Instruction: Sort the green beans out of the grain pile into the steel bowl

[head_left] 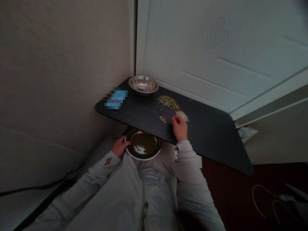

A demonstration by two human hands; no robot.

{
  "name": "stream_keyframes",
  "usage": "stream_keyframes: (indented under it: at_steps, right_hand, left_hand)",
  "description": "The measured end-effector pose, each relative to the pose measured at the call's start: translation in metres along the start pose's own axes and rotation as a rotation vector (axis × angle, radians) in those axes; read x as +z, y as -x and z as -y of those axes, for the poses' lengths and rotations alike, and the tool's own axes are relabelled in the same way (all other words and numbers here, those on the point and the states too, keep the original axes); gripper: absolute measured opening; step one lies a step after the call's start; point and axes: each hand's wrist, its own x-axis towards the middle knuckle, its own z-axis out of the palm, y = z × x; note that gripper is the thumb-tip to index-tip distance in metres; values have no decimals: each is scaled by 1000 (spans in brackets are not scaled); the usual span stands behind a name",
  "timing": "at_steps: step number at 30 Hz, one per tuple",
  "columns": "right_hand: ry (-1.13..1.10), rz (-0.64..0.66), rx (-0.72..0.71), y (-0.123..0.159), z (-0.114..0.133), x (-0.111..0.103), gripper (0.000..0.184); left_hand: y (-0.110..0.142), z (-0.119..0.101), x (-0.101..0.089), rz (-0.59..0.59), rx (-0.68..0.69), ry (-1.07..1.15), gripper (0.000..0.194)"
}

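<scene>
My left hand point(119, 146) grips the rim of a metal bowl point(144, 158) at my lap, just under the table's near edge. Small green grains, like mung beans point(146, 141), cover part of that bowl's bottom. Over the dark table my right hand point(180, 128) has its fingers pinched together; what they hold, if anything, is too small to make out. Just beyond it lies a pile of white grains point(182, 115), like rice. A mixed heap of green and white grains point(168, 102) spreads farther back, and a small pale cluster point(163, 119) lies left of my fingers.
The dark table point(211, 138) stands against a white door point(192, 51) and beside a wall point(64, 64). A second metal bowl point(143, 84) sits at its back left, near a blurred blue object point(116, 99). A white cable point(255, 199) lies at the lower right.
</scene>
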Motion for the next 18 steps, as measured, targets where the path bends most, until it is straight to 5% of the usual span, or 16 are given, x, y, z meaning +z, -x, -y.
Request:
stream_keyframes:
  at_steps: [18]
  right_hand:
    - [-71,312,-192,8,5,-1,21]
  left_hand:
    - [2,-6,1,7,-24,6,37]
